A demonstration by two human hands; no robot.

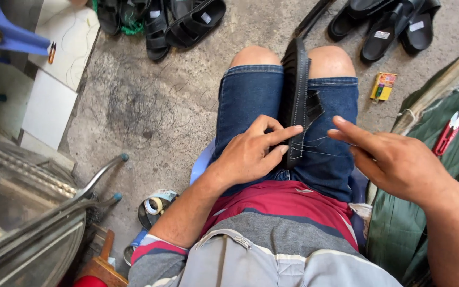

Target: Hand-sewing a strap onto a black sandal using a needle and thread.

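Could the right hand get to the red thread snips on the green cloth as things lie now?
Probably yes. The red thread snips lie in the open on the green cloth, just beyond the right hand on its own side, nothing between. But its fingers seem to be pulling thread from the black sandal, so it would need to let go first.

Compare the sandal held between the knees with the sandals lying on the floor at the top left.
The sandal between the knees stands on edge, clamped by the thighs; the sandals on the floor lie in a loose pile. White thread runs from the clamped sandal's strap to the right hand, while the left hand rests fingers on its edge; the floor sandals are untouched, with no thread visible. The floor sandals carry small pale tags. All are black.
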